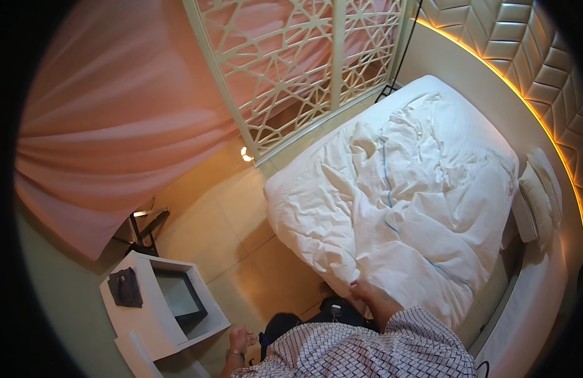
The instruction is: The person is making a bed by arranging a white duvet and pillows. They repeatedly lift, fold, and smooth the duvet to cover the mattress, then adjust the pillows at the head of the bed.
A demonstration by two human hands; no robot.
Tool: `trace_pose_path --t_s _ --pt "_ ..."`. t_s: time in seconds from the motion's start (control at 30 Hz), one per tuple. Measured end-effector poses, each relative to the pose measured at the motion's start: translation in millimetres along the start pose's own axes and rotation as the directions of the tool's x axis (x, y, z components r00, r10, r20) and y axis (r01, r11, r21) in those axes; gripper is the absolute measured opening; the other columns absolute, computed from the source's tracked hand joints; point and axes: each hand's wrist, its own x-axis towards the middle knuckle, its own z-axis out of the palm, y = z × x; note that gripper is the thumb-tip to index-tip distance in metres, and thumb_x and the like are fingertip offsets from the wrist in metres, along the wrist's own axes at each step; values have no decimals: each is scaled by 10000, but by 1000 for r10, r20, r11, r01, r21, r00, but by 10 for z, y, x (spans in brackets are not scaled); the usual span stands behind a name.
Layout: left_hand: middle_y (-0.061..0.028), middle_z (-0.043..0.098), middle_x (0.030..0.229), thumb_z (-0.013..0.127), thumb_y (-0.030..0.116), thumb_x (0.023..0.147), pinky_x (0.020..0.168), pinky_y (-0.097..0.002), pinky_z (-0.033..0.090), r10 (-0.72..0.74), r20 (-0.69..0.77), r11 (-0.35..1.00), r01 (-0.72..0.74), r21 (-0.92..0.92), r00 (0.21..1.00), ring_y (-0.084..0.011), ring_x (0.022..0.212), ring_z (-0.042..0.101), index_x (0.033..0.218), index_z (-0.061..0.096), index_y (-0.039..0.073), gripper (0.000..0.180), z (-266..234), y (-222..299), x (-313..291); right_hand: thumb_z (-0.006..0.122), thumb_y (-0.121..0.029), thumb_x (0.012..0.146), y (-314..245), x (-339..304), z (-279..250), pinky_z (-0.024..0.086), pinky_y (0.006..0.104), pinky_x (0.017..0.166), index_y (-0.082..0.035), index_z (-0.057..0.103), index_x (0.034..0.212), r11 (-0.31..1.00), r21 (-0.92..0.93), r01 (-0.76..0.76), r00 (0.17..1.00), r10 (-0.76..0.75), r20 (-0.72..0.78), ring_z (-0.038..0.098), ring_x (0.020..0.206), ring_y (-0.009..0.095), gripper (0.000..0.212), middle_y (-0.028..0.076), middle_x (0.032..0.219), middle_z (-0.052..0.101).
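A rumpled white duvet (424, 214) with a thin blue stripe lies in folds over the bed, and a smooth white mattress corner (437, 89) shows at the far side. At the bed's near edge, my right hand (363, 290) has its fingers closed on the duvet's border. My left hand (242, 339), with a watch or bracelet at the wrist, hangs in the air to the left of my body. Its fingers are loosely bent and somewhat apart, with nothing visible in them. The nearest thing to it is the white cabinet (131, 321).
A dark folded item (126, 288) rests on the cabinet. Pink drapery (115, 126) hangs at left beside a white lattice screen (279, 69). Pillows (538, 198) stand between the bed and the curved, lit headboard wall (499, 57). Tiled floor (241, 220) runs between cabinet and bed.
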Motion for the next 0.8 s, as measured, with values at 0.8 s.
trace_pose_path --t_s 0.8 --pt "-149 628 837 457 119 947 383 -331 518 56 203 866 -148 477 978 -244 534 645 1265 480 -18 347 -82 5954 4268 723 -291 843 -3908 2605 255 569 388 680 -38 626 1236 828 485 -283 900 404 -164 701 830 228 478 154 930 720"
